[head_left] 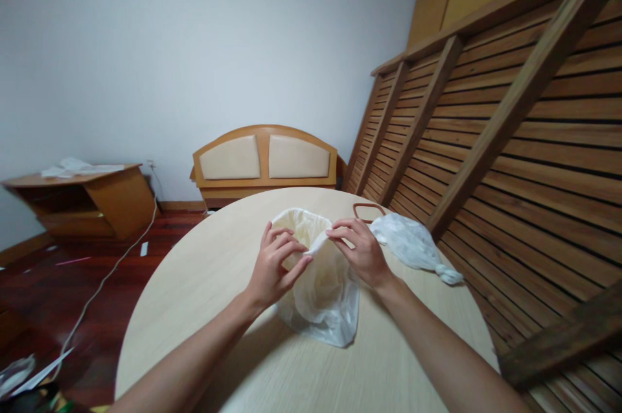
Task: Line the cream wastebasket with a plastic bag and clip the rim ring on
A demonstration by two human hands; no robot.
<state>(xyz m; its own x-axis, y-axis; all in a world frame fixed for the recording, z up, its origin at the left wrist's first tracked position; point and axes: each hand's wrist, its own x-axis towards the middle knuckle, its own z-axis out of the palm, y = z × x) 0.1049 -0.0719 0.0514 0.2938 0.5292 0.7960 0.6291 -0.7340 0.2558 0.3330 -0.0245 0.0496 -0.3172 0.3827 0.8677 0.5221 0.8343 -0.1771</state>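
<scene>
A thin white plastic bag stands on the round table, its mouth open and facing up. The rim at the near side is pinched by my left hand, thumb and fingers closed on the plastic. On the right of the mouth, my right hand also pinches the rim between thumb and fingertips. Pale yellowish inner walls show through the opening; whether anything lies at the bottom is hidden. Just beyond my right hand lies a second white plastic bag, bunched and knotted at its right end, with a brown loop-shaped handle beside it.
The pale round table is in front of me. A slatted wooden frame leans along the right. Behind are a headboard and, at left, a low wooden desk. A white cable crosses the floor.
</scene>
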